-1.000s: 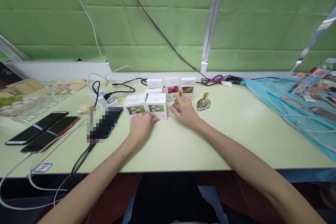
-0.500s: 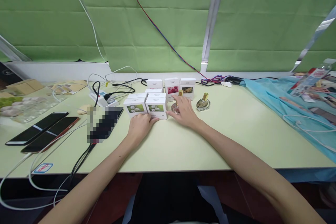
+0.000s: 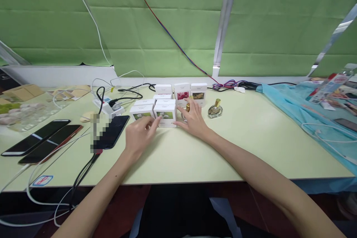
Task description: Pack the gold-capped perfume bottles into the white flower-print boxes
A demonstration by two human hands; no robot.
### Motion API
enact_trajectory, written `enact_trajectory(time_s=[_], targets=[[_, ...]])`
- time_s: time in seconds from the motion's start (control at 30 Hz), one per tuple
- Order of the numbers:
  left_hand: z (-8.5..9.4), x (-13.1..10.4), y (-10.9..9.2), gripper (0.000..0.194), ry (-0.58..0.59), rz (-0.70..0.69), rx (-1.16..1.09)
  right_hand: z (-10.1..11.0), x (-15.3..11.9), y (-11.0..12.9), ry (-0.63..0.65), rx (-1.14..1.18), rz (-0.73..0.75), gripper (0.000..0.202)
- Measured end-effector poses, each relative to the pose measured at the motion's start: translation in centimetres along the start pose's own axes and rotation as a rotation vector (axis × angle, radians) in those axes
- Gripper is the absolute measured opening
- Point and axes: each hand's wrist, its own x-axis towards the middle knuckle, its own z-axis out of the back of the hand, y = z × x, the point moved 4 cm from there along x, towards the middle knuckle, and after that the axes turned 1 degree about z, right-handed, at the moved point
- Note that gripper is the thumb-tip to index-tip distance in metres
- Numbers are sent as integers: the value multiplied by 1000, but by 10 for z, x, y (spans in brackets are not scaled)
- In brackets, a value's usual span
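Two white boxes with white-flower pictures, a left box and a right box, stand side by side. In front of them is my left hand, fingers loosely curled and the thumb apart, holding nothing that I can see. My right hand is spread beside the right box, thumb and forefinger at its side. Between those fingers shows the gold cap of a perfume bottle, its glass mostly hidden. Another perfume bottle with a gold cap stands to the right.
Behind are a box with a pink-flower picture, a box with a yellowish picture and more white boxes. Phones, cables and a power strip lie left. A blue cloth and plastic bottle are right.
My left hand has lifted and drawn back from the front of the white boxes. My right hand's fingers have spread around the perfume bottle's cap, near the right box.
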Motion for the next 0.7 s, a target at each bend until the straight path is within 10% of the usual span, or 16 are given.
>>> enact_trajectory(time_s=[0.17,0.4,0.7], targets=[[33,6,14,30,-515,110,-66,0,2,1,21,-31,6,52],[5,30,54,45,-158,449,-419,2,7,8,45,-124,96,50],[-25,41,57,35,-177,538,-530,-4,11,16,89,-186,152,48]])
